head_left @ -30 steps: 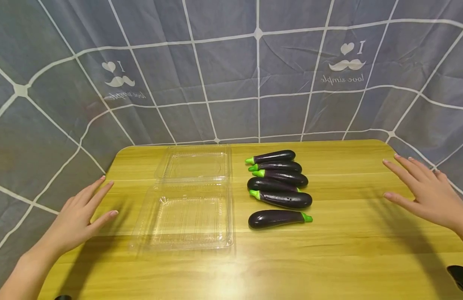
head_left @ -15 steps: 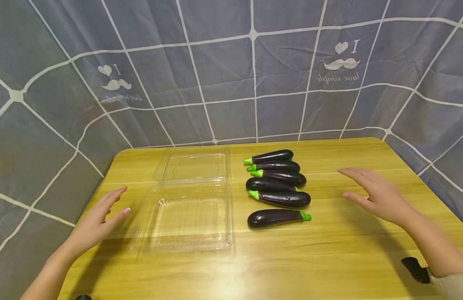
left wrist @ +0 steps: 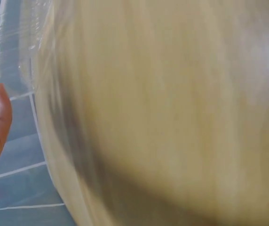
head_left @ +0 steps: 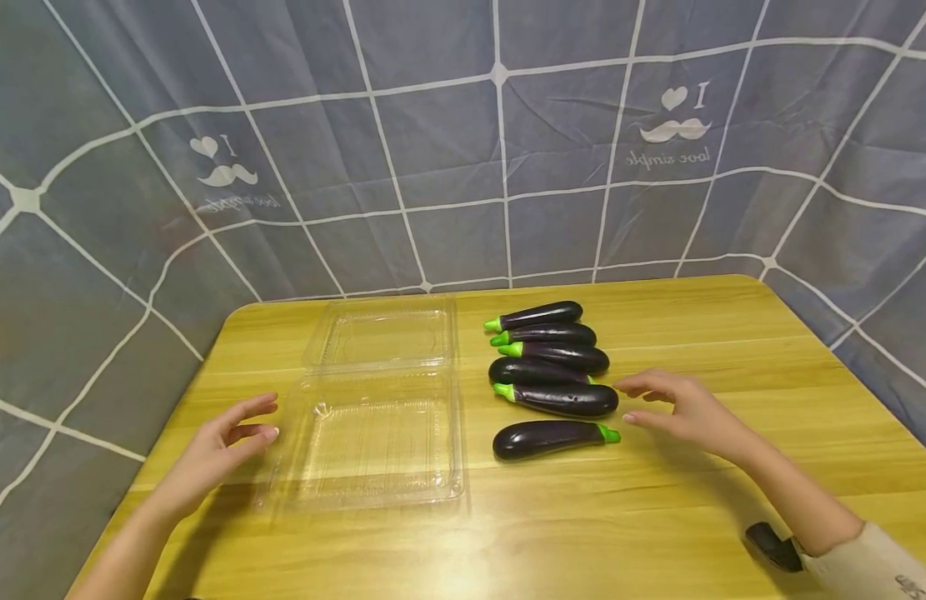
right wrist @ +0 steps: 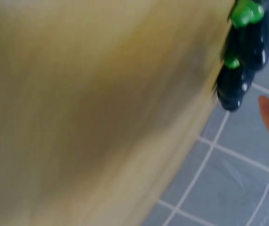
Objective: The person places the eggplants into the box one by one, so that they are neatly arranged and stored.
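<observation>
Left hand (head_left: 217,456), right hand (head_left: 680,410) apart, both empty, fingers loosely bent. Clear container (head_left: 380,446) left of centre on worktop (head_left: 568,533), lid (head_left: 383,337) laid back toward far edge, seemingly for access; eggplants (head_left: 560,399) rowed alongside, probably for right-hand reach.

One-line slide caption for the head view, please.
Left hand near an open clear container, right hand near six eggplants lying on a wood-grain table.

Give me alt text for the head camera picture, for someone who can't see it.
A person's empty right hand is beside six dark purple eggplants with green stems, and their empty left hand is beside an open, clear plastic clamshell container. Everything is set on a wood-grain table before a gray, white-gridded curtain.
</observation>
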The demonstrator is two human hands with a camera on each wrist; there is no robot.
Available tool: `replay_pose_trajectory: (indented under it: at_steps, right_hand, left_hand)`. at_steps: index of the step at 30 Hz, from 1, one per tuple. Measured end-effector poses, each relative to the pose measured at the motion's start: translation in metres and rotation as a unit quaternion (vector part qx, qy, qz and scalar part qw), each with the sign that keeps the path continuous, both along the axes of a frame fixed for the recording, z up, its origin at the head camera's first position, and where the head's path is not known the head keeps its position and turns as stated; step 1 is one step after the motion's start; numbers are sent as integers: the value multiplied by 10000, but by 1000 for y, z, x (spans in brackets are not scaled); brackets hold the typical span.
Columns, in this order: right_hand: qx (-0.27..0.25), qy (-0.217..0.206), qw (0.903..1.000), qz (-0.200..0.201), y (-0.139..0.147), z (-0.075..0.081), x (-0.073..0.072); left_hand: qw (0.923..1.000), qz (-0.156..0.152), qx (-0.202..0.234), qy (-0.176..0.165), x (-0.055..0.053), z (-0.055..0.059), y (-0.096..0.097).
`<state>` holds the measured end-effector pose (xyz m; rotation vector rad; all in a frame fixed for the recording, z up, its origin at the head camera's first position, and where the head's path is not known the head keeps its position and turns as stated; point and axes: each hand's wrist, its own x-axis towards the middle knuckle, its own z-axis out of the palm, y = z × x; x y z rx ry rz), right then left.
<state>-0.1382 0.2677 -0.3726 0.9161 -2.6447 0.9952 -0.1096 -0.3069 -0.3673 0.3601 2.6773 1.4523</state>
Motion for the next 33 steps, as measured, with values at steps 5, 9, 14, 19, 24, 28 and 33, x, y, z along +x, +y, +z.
replay_pose_trajectory:
  at_steps: [5, 9, 14, 19, 24, 28, 33]
  right_hand:
    - [-117, -174, 9991, 365, -12, -7, 1]
    - [-95, -366, 9984, 410, -18, -13, 0]
    - [23, -463, 9978, 476, -26, -17, -1]
    - [212, -629, 9963, 541, -34, -17, 1]
    - [390, -668, 9950, 636, -40, -15, 2]
    - [564, -512, 9944, 729, -44, -16, 3]
    - [748, -230, 9935, 832, -48, -19, 2]
  left_hand:
    - [9964, 14, 802, -267, -2, -5, 1]
    - [9937, 18, 1024, -464, -2, -7, -1]
    - [9893, -50, 1278, -706, -1, -9, -3]
    - [9845, -134, 1519, -865, -1, -11, -3]
    - [9824, -188, 1624, -906, 0, -11, -3]
    - [9824, -204, 1600, -943, -1, -11, -3]
    - [9825, -231, 1589, -946, 0, -11, -3]
